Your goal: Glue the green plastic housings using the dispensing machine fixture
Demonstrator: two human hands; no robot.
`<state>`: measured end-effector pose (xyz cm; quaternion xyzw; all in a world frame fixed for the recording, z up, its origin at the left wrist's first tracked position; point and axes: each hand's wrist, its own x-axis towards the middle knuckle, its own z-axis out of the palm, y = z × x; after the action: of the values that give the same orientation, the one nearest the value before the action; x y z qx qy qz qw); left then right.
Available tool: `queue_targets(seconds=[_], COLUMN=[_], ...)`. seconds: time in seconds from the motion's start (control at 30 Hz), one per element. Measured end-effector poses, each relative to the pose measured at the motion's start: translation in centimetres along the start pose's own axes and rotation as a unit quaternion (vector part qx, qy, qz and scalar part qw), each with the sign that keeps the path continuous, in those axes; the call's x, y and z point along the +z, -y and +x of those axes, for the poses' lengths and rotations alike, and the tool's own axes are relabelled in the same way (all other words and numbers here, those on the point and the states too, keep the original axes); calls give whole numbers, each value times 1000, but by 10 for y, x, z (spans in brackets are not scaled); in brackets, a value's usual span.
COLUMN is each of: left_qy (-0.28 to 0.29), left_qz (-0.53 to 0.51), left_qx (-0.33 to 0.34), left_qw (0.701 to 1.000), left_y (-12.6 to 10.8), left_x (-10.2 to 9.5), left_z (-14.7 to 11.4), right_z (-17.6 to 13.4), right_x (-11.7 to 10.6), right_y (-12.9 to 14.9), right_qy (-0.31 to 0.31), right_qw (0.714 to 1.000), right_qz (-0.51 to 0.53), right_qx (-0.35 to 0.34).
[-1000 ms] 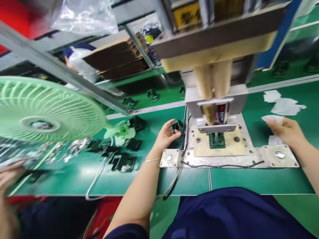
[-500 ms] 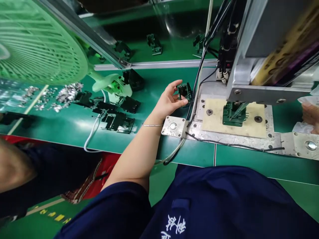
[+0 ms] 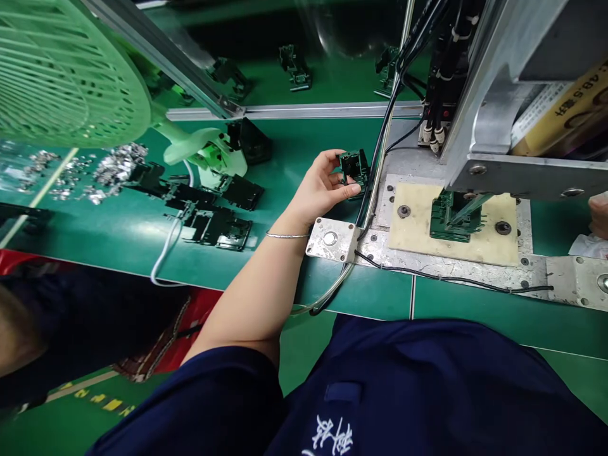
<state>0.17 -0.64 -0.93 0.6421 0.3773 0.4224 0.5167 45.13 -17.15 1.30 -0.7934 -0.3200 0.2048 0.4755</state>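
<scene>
Fingers [image 3: 332, 166] of my left hand [image 3: 319, 190] are closing around a small dark part [image 3: 354, 168], thumb underneath and fingertips on its top edge, holding it just off the bench [image 3: 285, 266] beside the left edge of the press plate [image 3: 332, 239]. I am judging the work as midway: one green part [image 3: 453, 218] is already sitting on the tan pad [image 3: 503, 244] under the press head [image 3: 527, 171], so the one in my hand is waiting its turn.

Going from the left: a green fan [image 3: 61, 69] is hanging over the bench's far left corner, with loose metal bits [image 3: 114, 168] lying under it. Next to them, black parts [image 3: 213, 221] are piled near the front edge, with a white cord [image 3: 166, 250] trailing off it. Black cables [image 3: 375, 171] are running down between my hand and the pad, right in the path to the fixture, so I am watching for snagging. More parts [image 3: 294, 66] are lying past the metal rail [image 3: 294, 112].

At the right edge only a sliver of my right hand [image 3: 599, 215] is showing, above white paper [image 3: 589, 246]; I cannot tell how its fingers are set.
</scene>
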Motion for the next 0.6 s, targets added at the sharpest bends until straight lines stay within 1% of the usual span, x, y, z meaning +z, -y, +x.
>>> queue_targets(seconds=[0.1,0.33,0.47,0.6], left_qy=[10,7,8,4], left_qz=[-5,2,-17,-31], left_qx=[-5,-5,-21,-32], left_qw=[1000,1000,1000,999], left_y=[-2,-4,-7,-7], left_x=[0,2,3,3], left_z=[0,0,-1,-2], right_z=[-5,-11,-9,-4], right_x=[1,5,7,3], right_y=[4,16,13,9], right_qy=[-1,-13,-21,-9], right_qw=[1000,999,998,996], right_qz=[29,9,28,13], right_qx=[8,39,47,87])
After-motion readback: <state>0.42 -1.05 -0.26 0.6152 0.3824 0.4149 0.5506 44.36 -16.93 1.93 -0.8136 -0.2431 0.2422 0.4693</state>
